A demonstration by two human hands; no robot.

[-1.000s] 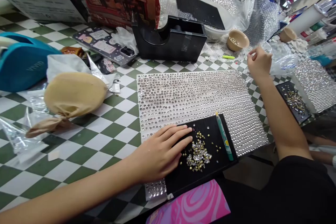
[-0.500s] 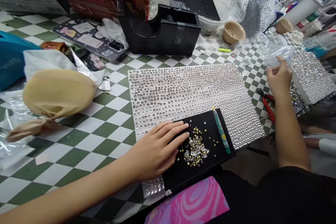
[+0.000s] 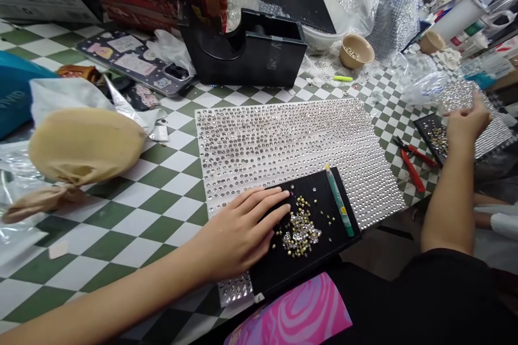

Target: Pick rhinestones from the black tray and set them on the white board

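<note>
My left hand [image 3: 243,232] lies flat with fingers stretched out, resting on the left edge of a black tray [image 3: 279,275]. A pile of loose gold-backed rhinestones [image 3: 301,232] sits in the tray, just right of my fingertips. Along its right side lies a green pen [image 3: 340,202] with a yellow tip. Under the tray spreads a white sheet set with rows of rhinestones [image 3: 279,140]. Far to the right, my right hand [image 3: 467,121] is raised over a second rhinestone sheet [image 3: 491,135], index finger extended, nothing visible in it.
A black tape dispenser [image 3: 259,56] stands behind the sheet, with a phone [image 3: 137,62] to its left. Red-handled pliers [image 3: 413,167] lie near a smaller black tray [image 3: 435,137]. A tan bowl [image 3: 356,51] is at the back; a beige wrapped bundle [image 3: 87,143] lies left.
My right hand has moved further right, from beside the plastic bag to over the second rhinestone sheet, uncovering the pliers and smaller tray. My left hand stays on the tray.
</note>
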